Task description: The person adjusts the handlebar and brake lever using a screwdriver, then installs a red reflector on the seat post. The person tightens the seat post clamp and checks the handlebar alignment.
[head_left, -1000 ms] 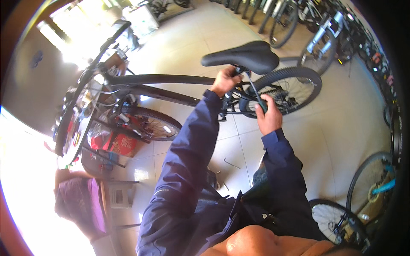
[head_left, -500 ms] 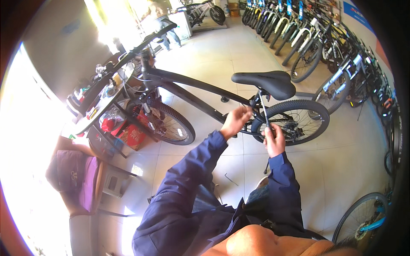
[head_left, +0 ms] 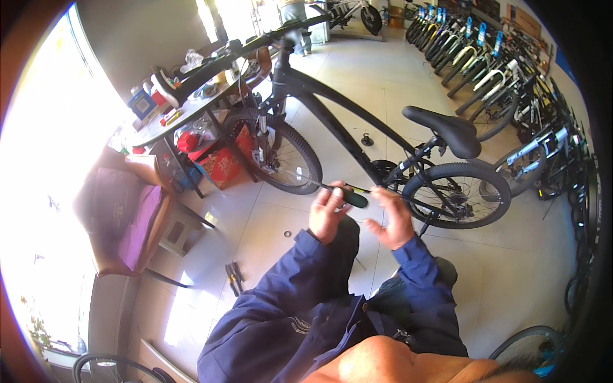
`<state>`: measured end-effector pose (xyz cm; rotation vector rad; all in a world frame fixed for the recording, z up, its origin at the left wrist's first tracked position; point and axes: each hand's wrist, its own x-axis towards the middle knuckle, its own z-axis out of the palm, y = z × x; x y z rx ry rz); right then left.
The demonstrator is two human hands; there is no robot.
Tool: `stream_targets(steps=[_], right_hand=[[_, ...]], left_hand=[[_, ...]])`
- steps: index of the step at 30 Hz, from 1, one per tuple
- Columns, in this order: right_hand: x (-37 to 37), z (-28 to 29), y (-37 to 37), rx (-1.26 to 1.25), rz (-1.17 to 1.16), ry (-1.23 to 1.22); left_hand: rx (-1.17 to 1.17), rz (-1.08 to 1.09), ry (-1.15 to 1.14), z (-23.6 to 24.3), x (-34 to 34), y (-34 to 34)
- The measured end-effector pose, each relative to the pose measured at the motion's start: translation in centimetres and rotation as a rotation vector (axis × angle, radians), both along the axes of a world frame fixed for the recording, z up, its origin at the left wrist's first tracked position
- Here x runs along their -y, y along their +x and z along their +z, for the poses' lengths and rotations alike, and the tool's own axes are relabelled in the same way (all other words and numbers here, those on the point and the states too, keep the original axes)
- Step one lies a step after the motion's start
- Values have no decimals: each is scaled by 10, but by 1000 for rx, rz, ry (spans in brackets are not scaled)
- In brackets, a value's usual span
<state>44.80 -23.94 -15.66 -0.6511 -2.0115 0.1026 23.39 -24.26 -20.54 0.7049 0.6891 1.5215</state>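
Note:
A black mountain bike (head_left: pixel 332 118) stands in front of me, its front wheel to the left and its saddle (head_left: pixel 444 131) to the right. My left hand (head_left: pixel 327 214) is closed on a screwdriver with a dark handle (head_left: pixel 353 197). Its thin shaft points left toward the front wheel (head_left: pixel 281 153). Just right of the handle's end is my right hand (head_left: pixel 393 220), its thumb and fingers apart. A thin dark piece with a yellow mark shows between the hands; I cannot tell what it is. Behind my right hand is the rear wheel (head_left: pixel 456 195).
Pliers-like tools (head_left: pixel 234 278) and a small ring (head_left: pixel 287 234) lie on the tiled floor. Left are a cluttered table (head_left: pixel 147 132), a red box (head_left: pixel 223 163) and a chair (head_left: pixel 159 220) with purple cloth. A row of bikes (head_left: pixel 485 83) lines the right; a person (head_left: pixel 295 19) stands far back.
The screwdriver has passed from my right hand to my left and turned from upright to sideways. My right hand has opened. The view has shifted, so the bike appears further right.

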Motion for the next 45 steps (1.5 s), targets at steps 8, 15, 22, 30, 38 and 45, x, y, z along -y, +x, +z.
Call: stream_targets(steps=[8, 15, 22, 30, 38, 45], right_hand=[[17, -2, 137, -327, -233, -600], [39, -61, 227, -174, -638, -880], [20, -119, 252, -158, -606, -1138], [9, -115, 250, -136, -696, -1362], [4, -115, 246, -131, -711, -1396], [2, -116, 249, -151, -747, -1422]], left_hand=[[-318, 404, -371, -188, 50, -179], [-875, 377, -1002, -438, 234, -203], [-1213, 120, -1156, -486, 287, -199], [-1162, 179, -1195, -476, 256, -188], [-1287, 246, -1220, -470, 198, -190], [-1198, 234, -1108, -474, 164, -189]])
